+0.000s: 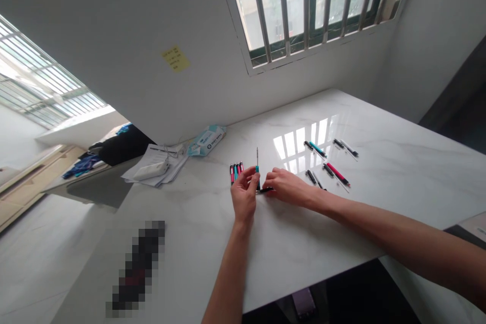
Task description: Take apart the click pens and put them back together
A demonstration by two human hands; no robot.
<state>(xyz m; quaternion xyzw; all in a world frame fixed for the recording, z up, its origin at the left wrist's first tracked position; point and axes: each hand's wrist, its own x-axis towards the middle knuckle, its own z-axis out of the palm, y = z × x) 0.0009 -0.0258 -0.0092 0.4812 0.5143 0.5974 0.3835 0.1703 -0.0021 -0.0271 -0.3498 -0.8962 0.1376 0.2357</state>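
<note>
My left hand [245, 193] is closed around a teal pen barrel [257, 170], held upright. A thin pen refill [257, 156] sticks up out of its top end. Close beside it, my right hand [284, 185] has its fingers curled onto a black pen part [266, 190] low over the table; its fingertips are partly hidden. Behind my left hand lies a row of several pens [236, 168] in red and teal with black ends, partly covered by the hand.
To the right on the marble-patterned table [205, 243] lie pen pieces: a teal barrel [317, 149], a red barrel [338, 174], a white barrel [349, 148] and black parts [311, 177]. A wipes pack [207, 140] and papers [178, 169] with a white box [151, 170] sit at the back left.
</note>
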